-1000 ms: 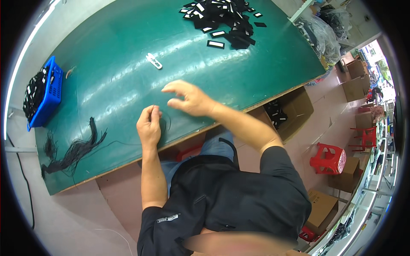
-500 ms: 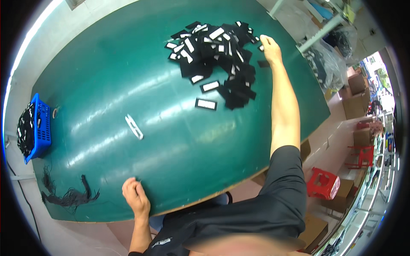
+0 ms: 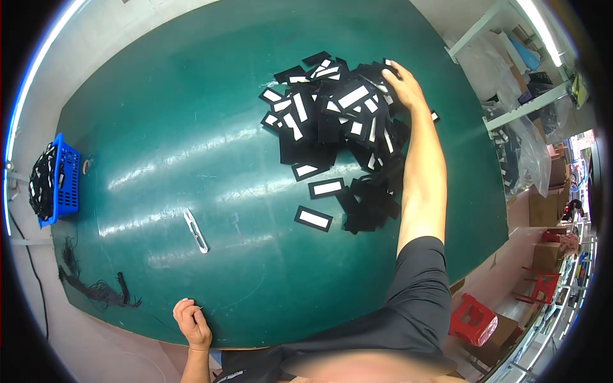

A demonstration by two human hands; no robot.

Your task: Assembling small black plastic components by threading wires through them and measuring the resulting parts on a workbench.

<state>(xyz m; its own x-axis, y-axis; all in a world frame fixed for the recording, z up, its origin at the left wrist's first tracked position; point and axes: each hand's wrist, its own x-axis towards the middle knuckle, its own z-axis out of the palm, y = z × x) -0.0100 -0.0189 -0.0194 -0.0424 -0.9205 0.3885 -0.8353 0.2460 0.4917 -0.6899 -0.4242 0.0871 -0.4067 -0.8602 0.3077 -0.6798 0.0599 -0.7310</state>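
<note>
My right hand [image 3: 403, 86] left the near table edge, reached far out onto the pile of black tags [image 3: 345, 127]; my left hand [image 3: 191, 322] pulled back to the edge, fist closed.

One green table [image 3: 191, 127], one blue basket [image 3: 62, 185], one white clip-like tool [image 3: 196, 231], one bundle of black cords [image 3: 96, 290], two hands, one pile of black-and-white tags [image 3: 338, 121], too many to count.

Big green table [image 3: 191, 96], kinda glossy. Heap of black tags [image 3: 345, 121] with white strips on the far right, small white clip [image 3: 196, 230] near the middle, blue basket [image 3: 59, 180] and black cords [image 3: 96, 290] on the left edge
</note>
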